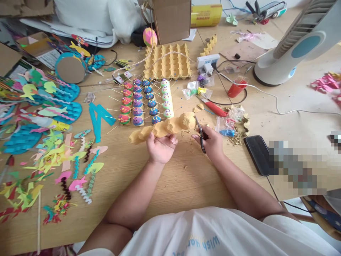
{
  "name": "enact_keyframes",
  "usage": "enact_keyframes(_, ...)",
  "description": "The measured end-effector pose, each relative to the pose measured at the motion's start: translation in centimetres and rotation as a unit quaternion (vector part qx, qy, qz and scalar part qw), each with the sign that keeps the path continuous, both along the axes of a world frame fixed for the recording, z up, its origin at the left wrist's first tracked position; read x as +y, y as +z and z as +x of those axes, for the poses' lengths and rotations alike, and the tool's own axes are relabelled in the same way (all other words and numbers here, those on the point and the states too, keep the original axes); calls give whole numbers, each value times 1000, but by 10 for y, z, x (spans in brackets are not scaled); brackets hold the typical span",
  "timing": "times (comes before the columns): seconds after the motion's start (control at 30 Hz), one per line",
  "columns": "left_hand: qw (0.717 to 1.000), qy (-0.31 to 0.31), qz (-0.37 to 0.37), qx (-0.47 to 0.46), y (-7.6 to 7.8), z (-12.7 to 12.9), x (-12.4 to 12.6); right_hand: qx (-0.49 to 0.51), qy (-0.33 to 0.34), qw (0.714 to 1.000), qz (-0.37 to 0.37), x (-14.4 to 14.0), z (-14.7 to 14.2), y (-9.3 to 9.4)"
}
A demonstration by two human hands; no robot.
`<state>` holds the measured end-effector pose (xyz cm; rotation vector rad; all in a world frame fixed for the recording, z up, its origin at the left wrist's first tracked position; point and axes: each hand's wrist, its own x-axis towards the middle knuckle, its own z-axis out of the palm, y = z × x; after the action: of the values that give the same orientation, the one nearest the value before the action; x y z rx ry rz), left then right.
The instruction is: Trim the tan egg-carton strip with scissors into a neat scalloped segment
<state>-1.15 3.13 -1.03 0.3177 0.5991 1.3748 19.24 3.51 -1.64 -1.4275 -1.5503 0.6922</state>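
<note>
My left hand (162,146) holds a strip of tan egg carton (160,128) from below, thumb on its near side. The strip is a row of several bumps and slants up to the right. In my right hand (213,142) is a pair of dark-handled scissors (200,135), fingers closed around the handles. The scissor blades point up, at the right end of the strip. Just beyond it stand rows of painted carton caterpillars (137,103) in red, purple, blue and pale green, stuck with pins. Small carton scraps (198,107) lie near the blades.
A whole egg tray (167,62) lies at the back. Paper fish and cuttings (53,149) spread over the left. To the right are a red-handled tool (215,108), a red cup (238,87), a power strip (207,61), a fan (290,49) and a phone (257,154). A white cable crosses there.
</note>
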Motion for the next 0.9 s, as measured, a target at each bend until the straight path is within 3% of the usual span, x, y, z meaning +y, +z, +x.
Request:
enact_keyframes(0.13,999,-9,31,16,-2,2,-1,126,11,991,-33,2,0,2)
enact_keyframes(0.23,998,-4,51,40,-5,3,-2,250,38,964,-77,3,0,1)
enact_keyframes(0.37,992,-5,76,103,-11,3,-3,342,69,932,-100,4,-3,-1)
enact_keyframes(0.7,990,-73,79,94,-13,8,-7,485,97,858,-140,10,-5,-4)
enact_keyframes(0.9,991,-122,18,45,-11,13,-12,473,143,858,-138,7,-5,-8)
